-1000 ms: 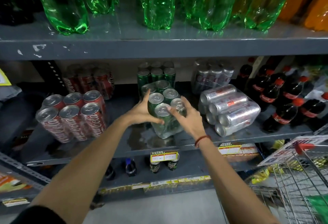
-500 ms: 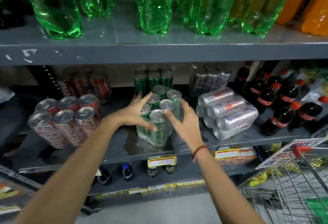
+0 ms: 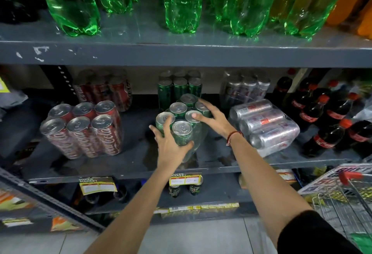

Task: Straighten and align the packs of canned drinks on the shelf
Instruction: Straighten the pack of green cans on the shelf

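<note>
Packs of cans are lined along the middle shelf. At the left, a red pack is stood upright near the front edge. At centre, a green pack is stood upright but turned at an angle to the edge. Its near left corner is gripped by the left hand, thumb around the front can. Its right side and top are touched by the right hand, fingers spread wide. Just right, a silver pack is laid on its side. Cola bottles are stood at far right.
</note>
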`<state>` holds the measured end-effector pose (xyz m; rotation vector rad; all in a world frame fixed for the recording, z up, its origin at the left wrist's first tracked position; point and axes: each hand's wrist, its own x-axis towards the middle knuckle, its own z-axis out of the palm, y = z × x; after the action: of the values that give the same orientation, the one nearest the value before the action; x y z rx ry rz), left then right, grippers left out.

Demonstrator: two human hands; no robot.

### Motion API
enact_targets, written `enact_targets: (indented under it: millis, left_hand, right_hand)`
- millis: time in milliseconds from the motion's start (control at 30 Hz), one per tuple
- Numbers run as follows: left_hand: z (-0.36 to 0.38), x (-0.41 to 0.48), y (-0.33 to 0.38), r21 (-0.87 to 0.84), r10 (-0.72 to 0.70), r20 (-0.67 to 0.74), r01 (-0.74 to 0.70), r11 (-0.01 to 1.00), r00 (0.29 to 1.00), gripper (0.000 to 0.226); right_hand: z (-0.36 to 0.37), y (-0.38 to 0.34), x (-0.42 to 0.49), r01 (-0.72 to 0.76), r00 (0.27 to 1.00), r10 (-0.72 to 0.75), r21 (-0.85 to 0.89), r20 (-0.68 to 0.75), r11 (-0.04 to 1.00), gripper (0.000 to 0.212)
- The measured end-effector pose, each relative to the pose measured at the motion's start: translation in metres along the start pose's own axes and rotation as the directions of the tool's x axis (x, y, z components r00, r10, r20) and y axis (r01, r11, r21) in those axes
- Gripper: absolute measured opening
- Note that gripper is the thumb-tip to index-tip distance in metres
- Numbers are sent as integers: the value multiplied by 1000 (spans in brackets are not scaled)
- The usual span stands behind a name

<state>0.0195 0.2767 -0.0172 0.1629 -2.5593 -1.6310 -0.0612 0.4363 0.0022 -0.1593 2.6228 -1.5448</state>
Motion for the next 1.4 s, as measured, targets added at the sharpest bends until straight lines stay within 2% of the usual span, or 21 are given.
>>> enact_targets:
  millis: [133,233,400,533,633,867,967,1033,1100,1167,1233,1300,1400]
  left_hand:
    - [-30,28,-15,80,79,126,-89,993,989,96]
    - [-51,51,-12,157,90,279,-138,978,956,95]
    - [-75,81,2,201,109,486,-233,951,867,96]
    - [-86,87,0,193,92,556,-235,953,826,95]
    - [-91,85,-3,201,92,547,-237,951,832,95]
    - [-90,74,-3,165,70,513,-178,970,856,96]
    - [-90,73,0,202,7,524,-132,971,852,98]
    - [-87,70,11,224,-5,484,-119,967,875,96]
    - [-81,65,33,265,70,350,-171,949,934,90]
    - [-71,58,63,289,202,208,-257,922,957,81]
    - [-51,56,90,284,291,159,-326,902,943,72]
    - [-23,57,112,289,316,218,-370,883,923,72]
    - [27,60,141,248,319,406,-440,863,856,77]
  right_hand:
    - [-1,-1,-22,-5,999,2,-77,-46,997,102]
    - [13,-4,-40,-58,984,37,-114,-172,992,100]
    - [51,-13,-55,-177,907,88,-184,-413,967,104]
    - [73,-20,-64,-200,860,67,-215,-505,956,100]
    - [79,-24,-65,-210,856,65,-231,-513,950,99]
    - [67,-23,-63,-177,898,66,-220,-434,959,100]
    - [53,-24,-66,-147,932,104,-100,-348,984,94]
    - [34,-21,-71,-86,937,81,0,-339,996,88]
    - [7,-16,-76,-21,893,37,43,-447,999,81]
    - [-25,-9,-82,0,791,55,91,-609,996,73]
    - [-59,4,-88,-18,671,86,100,-736,995,65]
    - [-89,25,-94,-130,610,142,78,-779,988,65]
    - [-114,57,-101,-357,590,314,109,-744,928,78]
